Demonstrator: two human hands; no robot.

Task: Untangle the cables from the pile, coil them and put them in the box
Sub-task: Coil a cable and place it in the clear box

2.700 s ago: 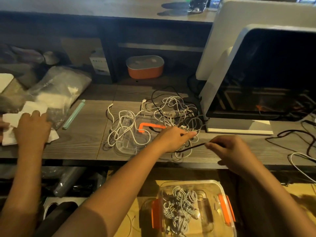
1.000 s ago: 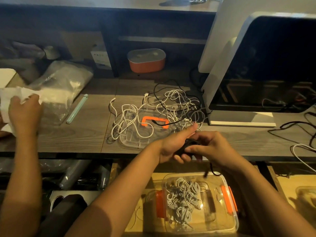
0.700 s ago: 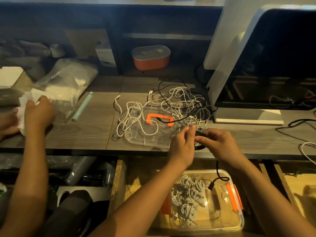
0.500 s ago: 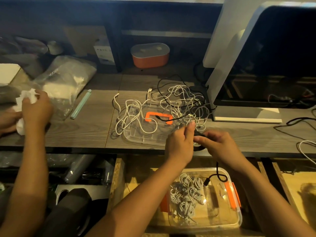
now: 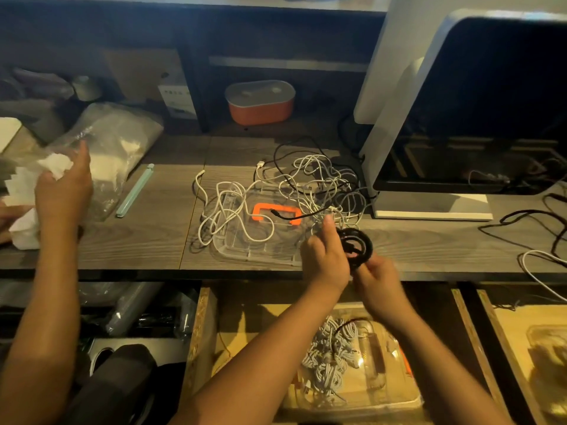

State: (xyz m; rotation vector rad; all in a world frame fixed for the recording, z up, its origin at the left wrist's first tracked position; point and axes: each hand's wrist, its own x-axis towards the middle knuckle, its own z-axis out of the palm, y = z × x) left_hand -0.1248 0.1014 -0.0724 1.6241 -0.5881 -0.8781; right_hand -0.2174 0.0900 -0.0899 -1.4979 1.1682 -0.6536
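Coil of black cable (image 5: 354,245) grasped by both left hand (image 5: 325,260) and right hand (image 5: 379,280), over front of grey wood-grain desk (image 5: 138,240), beside tangled white-and-black cable pile (image 5: 310,179); clear orange-latched plastic box (image 5: 399,397) below.

Wooden desk (image 5: 153,240) — tangled cable pile (image 5: 313,176), clear lid (image 5: 245,248), green stick (image 5: 135,190), monitor (image 5: 429,207).

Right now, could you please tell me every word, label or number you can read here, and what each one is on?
No text here can be read.
White box at the back: dark printed lines, too blurred to read.
Orange-and-grey container: no label visible.
Monitor: screen dark, no text shows.
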